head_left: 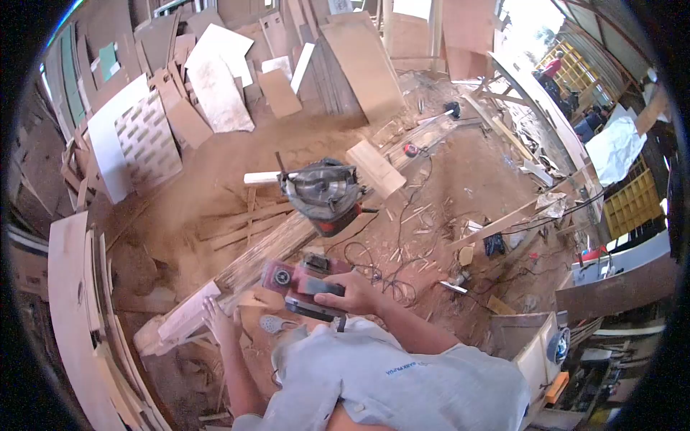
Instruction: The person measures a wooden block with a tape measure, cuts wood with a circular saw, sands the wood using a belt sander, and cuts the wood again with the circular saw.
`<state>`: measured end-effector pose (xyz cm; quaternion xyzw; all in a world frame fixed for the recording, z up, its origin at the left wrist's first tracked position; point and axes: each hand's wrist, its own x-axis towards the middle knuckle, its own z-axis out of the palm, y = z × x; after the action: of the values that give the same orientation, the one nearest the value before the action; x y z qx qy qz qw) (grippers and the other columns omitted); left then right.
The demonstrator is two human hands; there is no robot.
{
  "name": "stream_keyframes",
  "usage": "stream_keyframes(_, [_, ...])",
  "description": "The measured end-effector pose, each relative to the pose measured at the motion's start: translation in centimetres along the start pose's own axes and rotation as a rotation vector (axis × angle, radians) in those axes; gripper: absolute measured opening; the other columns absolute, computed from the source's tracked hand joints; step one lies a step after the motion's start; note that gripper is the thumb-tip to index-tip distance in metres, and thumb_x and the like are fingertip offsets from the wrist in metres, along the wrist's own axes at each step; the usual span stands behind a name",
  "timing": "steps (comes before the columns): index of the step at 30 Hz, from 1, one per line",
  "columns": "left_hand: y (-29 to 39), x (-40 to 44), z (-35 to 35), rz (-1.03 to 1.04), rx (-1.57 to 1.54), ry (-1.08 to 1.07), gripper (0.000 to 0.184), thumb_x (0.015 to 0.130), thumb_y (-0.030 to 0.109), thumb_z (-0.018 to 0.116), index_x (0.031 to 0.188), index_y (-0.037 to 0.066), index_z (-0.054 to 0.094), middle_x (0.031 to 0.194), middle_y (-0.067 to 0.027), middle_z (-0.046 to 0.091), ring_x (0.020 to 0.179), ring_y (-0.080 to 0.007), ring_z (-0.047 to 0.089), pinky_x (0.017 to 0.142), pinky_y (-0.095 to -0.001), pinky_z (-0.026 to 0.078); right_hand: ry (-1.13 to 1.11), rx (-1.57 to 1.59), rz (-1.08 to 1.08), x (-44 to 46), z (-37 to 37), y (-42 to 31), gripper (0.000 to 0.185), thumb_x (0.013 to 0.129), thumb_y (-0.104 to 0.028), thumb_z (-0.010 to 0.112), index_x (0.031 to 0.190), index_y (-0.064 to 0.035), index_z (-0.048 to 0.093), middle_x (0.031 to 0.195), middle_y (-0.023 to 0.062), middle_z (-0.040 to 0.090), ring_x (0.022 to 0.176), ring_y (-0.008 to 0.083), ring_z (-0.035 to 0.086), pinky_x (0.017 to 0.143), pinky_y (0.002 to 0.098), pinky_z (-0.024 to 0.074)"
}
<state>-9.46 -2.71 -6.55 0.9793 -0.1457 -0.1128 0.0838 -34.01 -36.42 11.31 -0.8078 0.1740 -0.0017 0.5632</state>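
My right hand [353, 292] is wrapped round the handle of a red and black power tool [305, 286], held above the long wooden beam near my body. My left hand [221, 321] has its fingers spread and touches a short pale wood piece [188, 311] lying on the beam's near left end. The long beam [269, 244] runs from lower left to upper right. Beyond the tool, a circular saw machine [323, 192] with a round blade stands at the beam. A pale wood block [375, 168] lies to its right.
Boards and panels [219, 79] lean along the back. Long sheets [68, 287] stand at the left. Cables [388, 287] and wood scraps lie on the dusty floor. A person in red [552, 67] is far off at upper right.
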Motion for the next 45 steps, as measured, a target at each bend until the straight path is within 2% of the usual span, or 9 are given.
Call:
stream_keyframes(6, [4.7,0.5,1.7,0.175,-0.055,0.026,0.087,0.091,0.039,0.077,0.161,0.0,0.044,0.171,-0.0219,0.039,0.164,-0.0386,0.024,0.134,-0.0601,0.016,0.169,0.033,0.132,-4.5,-4.8,-1.6,0.06,0.095,-0.058,0.077,0.112,-0.0015,0.079,0.094,0.0143,0.079,0.091,0.0218,0.074,0.084,0.0386,0.0577])
stream_keyframes(9, [6.8,2.6,3.7,0.401,-0.148,0.106,0.072,0.09,0.032,0.078,0.151,-0.001,0.056,0.161,-0.023,0.052,0.156,-0.0409,0.04,0.13,-0.0555,0.028,0.287,0.07,0.258,-5.8,-6.0,-2.2,0.057,0.096,-0.056,0.078,0.114,-0.002,0.079,0.092,0.0114,0.079,0.087,0.0187,0.072,0.081,0.0376,0.0576])
stream_keyframes(15, [17.1,3.7,-1.2,0.721,-0.616,-0.111,0.041,0.091,0.014,0.076,0.131,0.004,0.071,0.141,-0.0236,0.066,0.133,-0.0416,0.06,0.114,-0.0498,0.048,0.664,0.198,0.316,-6.9,-7.1,-1.8,0.05,0.097,-0.05,0.079,0.104,-0.0009,0.078,0.071,0.0012,0.068,0.061,0.0103,0.062,0.056,0.0314,0.0501])
stream_keyframes(21, [26.5,2.2,-4.9,0.787,-0.755,-0.031,0.046,0.09,0.012,0.077,0.135,0.006,0.068,0.149,-0.0227,0.059,0.139,-0.0437,0.054,0.116,-0.0513,0.045,0.997,0.282,0.317,-7.5,-10.9,-0.9,0.042,0.097,-0.043,0.08,0.091,-0.0018,0.073,0.064,-0.0003,0.061,0.05,0.0092,0.054,0.046,0.0289,0.0412])
stream_keyframes(25, [30.7,2.7,-4.0,0.907,-0.599,0.118,0.058,0.092,0.015,0.077,0.147,0.007,0.06,0.162,-0.024,0.048,0.153,-0.0452,0.039,0.125,-0.0573,0.034,1.169,0.363,0.302,-7.1,-15.7,3.0,0.041,0.097,-0.04,0.082,0.093,-0.0009,0.07,0.062,0.0008,0.059,0.047,0.0099,0.051,0.043,0.0287,0.0401])
stream_keyframes(31, [35.3,3.5,-1.2,0.813,-0.365,0.191,0.061,0.099,0.025,0.07,0.154,0.005,0.053,0.167,-0.0245,0.043,0.157,-0.0463,0.033,0.13,-0.0589,0.02,1.287,0.402,0.303,-4.0,-27.3,10.6,0.039,0.097,-0.038,0.082,0.088,-0.004,0.067,0.059,0.0,0.057,0.045,0.0092,0.05,0.042,0.0275,0.0393])
stream_keyframes(35, [38.0,2.7,0.9,0.655,-0.333,0.301,0.054,0.103,0.033,0.065,0.148,0.003,0.058,0.164,-0.0224,0.047,0.156,-0.0445,0.035,0.13,-0.0602,0.021,1.258,0.349,0.443,-0.5,-37.2,20.0,0.038,0.095,-0.038,0.084,0.084,-0.0054,0.067,0.058,-0.0023,0.055,0.044,0.0084,0.051,0.041,0.0274,0.0388])
stream_keyframes(40, [42.4,1.7,1.1,0.487,-0.342,0.377,0.054,0.101,0.028,0.071,0.142,-0.001,0.052,0.163,-0.026,0.045,0.154,-0.0485,0.035,0.127,-0.0617,0.027,1.248,0.478,0.248,7.2,-49.1,29.0,0.035,0.1,-0.039,0.079,0.097,-0.006,0.068,0.063,-0.0001,0.059,0.045,0.0116,0.053,0.042,0.0296,0.043])
stream_keyframes(45, [44.2,1.4,1.3,0.383,-0.307,0.321,0.06,0.105,0.036,0.067,0.146,-0.005,0.048,0.167,-0.0289,0.039,0.159,-0.0493,0.028,0.129,-0.0606,0.025,1.276,0.631,0.163,18.1,-60.6,38.5,0.042,0.105,-0.048,0.07,0.101,-0.0067,0.067,0.065,0.0026,0.059,0.047,0.0147,0.056,0.044,0.0309,0.047])
